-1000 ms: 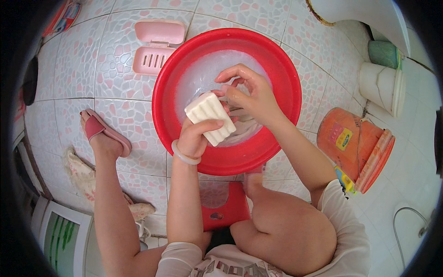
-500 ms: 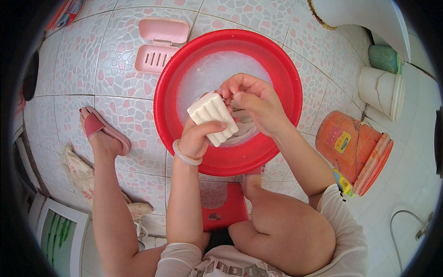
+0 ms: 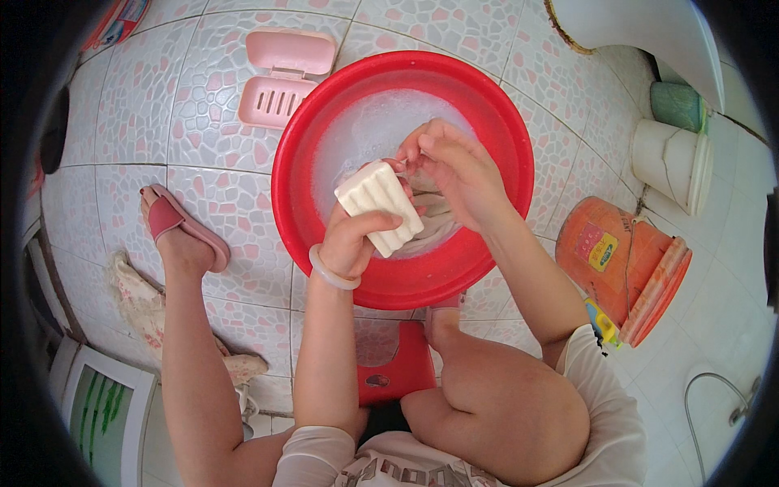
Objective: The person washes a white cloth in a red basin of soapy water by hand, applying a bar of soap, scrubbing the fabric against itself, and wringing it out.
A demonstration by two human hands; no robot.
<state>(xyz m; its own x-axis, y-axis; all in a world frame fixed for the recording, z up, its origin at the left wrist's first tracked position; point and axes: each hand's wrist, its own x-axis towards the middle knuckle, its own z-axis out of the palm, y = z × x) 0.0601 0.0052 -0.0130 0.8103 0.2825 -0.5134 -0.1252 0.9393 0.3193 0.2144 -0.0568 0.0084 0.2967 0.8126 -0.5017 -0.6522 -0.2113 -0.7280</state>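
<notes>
My left hand (image 3: 352, 240) grips a ridged cream bar of soap (image 3: 380, 208) above a red basin (image 3: 294, 174). A pale bangle circles that wrist. My right hand (image 3: 454, 169) is just right of the soap, its thumb and fingers drawn together close to the left fingertips; whether anything small is between them I cannot make out. Cloudy, sudsy water (image 3: 369, 122) fills the basin, and a pale cloth (image 3: 434, 223) lies in it, partly hidden under my hands.
An opened pink soap box (image 3: 280, 101) lies beside the basin's upper left. An orange bucket (image 3: 588, 243) and a white bucket (image 3: 667, 158) lie tipped at the right. A red stool (image 3: 406, 369) is beneath me, and a crumpled cloth (image 3: 142, 300) is on the tiles at left.
The left hand and soap have shifted slightly to the right. My right hand has moved a little up and right, its fingers turning, still close to the left fingertips.
</notes>
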